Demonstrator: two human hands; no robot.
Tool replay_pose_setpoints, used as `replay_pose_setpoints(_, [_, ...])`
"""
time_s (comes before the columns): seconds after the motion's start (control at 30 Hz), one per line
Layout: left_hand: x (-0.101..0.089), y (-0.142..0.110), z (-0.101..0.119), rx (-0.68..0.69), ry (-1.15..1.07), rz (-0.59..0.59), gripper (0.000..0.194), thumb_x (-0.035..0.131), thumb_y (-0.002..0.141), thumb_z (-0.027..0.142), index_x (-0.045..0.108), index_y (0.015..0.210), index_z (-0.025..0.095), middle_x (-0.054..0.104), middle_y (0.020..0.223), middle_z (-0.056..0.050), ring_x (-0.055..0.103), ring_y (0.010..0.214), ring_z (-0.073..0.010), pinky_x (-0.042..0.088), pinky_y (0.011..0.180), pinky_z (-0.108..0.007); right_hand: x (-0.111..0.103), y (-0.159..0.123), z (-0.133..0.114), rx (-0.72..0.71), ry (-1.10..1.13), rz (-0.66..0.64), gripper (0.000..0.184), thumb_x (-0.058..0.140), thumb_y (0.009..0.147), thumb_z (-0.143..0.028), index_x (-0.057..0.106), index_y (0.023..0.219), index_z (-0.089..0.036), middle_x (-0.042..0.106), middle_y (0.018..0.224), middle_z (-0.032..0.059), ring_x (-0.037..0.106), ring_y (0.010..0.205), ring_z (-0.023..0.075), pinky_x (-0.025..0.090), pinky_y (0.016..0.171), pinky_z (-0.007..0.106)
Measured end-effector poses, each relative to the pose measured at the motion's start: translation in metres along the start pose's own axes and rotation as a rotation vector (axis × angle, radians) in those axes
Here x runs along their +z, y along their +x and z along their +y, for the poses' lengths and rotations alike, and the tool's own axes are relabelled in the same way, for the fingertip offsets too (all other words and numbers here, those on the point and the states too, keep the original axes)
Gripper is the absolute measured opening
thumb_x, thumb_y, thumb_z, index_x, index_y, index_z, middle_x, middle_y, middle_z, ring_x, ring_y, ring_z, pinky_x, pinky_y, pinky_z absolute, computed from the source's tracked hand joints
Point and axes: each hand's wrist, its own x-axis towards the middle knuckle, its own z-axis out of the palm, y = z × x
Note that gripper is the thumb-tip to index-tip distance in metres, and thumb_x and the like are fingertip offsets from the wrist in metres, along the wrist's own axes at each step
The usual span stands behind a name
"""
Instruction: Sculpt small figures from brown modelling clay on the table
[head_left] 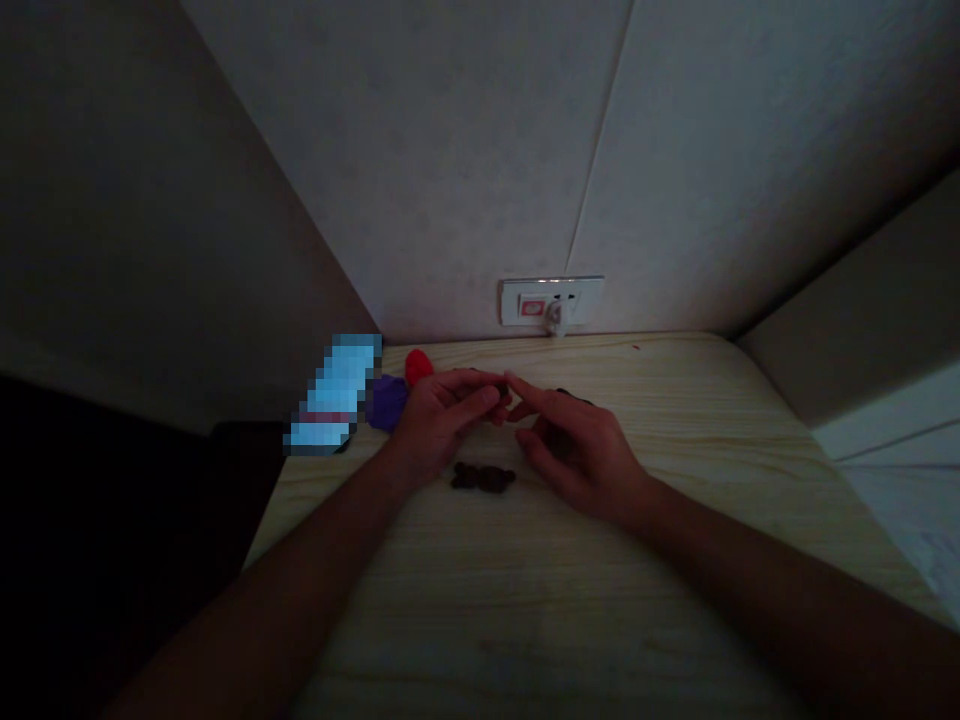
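Both my hands meet over a pale wooden tabletop (675, 560) in dim light. My left hand (442, 415) has its fingers curled and pinched together around a small dark piece at its fingertips. My right hand (574, 445) points its index finger toward that same spot, the other fingers bent; whether it grips the piece is hidden. A small dark brown lump (484, 477) lies on the table just below the hands. A purple lump (388, 402) and a red lump (418, 366) sit beside my left hand.
A white wall socket plate (551, 301) with a plug sits at the table's back edge. A blurred blue-white object (334, 395) lies at the table's left edge. Walls close in behind and on both sides.
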Motion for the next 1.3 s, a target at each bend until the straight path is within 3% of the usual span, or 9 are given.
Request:
replay_pose_setpoints(0.83, [0.0007, 0.0001, 0.0031, -0.022, -0.015, 0.022, 0.027, 0.095, 0.063, 0.028, 0.082, 0.081, 0.013, 0.077, 0.071, -0.004, 0.065, 0.058, -0.0102, 0.053, 0.059, -0.022, 0.0006, -0.0006, -0.0013, 0.008, -0.060, -0.074, 0.063, 0.057, 0.095, -0.014, 0.043, 0.156, -0.021, 0.070, 0.104, 0.0069, 0.059, 0.063, 0.0107, 0.052, 0.059, 0.024])
replay_pose_setpoints(0.97, [0.0019, 0.0007, 0.0023, -0.006, -0.017, 0.035, 0.024, 0.095, 0.064, 0.029, 0.083, 0.079, 0.014, 0.078, 0.072, -0.004, 0.066, 0.057, -0.0091, 0.053, 0.058, -0.020, 0.0019, -0.0014, -0.0005, 0.001, -0.112, -0.089, 0.064, 0.056, 0.095, -0.015, 0.040, 0.158, -0.019, 0.068, 0.093, 0.0050, 0.058, 0.064, 0.0127, 0.053, 0.061, 0.026])
replay_pose_setpoints(1.13, [0.0027, 0.0007, 0.0017, 0.002, -0.016, 0.057, 0.026, 0.097, 0.061, 0.029, 0.083, 0.078, 0.015, 0.079, 0.071, -0.005, 0.066, 0.056, -0.0103, 0.054, 0.058, -0.022, 0.0023, -0.0012, 0.0001, -0.002, -0.107, -0.065, 0.067, 0.055, 0.095, -0.013, 0.037, 0.159, -0.022, 0.070, 0.106, 0.0079, 0.061, 0.065, 0.0120, 0.054, 0.063, 0.027])
replay_pose_setpoints(1.3, [0.0026, 0.0007, 0.0017, -0.003, -0.007, 0.052, 0.029, 0.097, 0.059, 0.027, 0.084, 0.083, 0.016, 0.080, 0.074, -0.005, 0.068, 0.057, -0.0108, 0.055, 0.059, -0.022, 0.0018, -0.0008, 0.0003, 0.012, -0.058, -0.055, 0.068, 0.058, 0.093, -0.013, 0.039, 0.158, -0.023, 0.072, 0.106, 0.0062, 0.061, 0.063, 0.0105, 0.055, 0.062, 0.025])
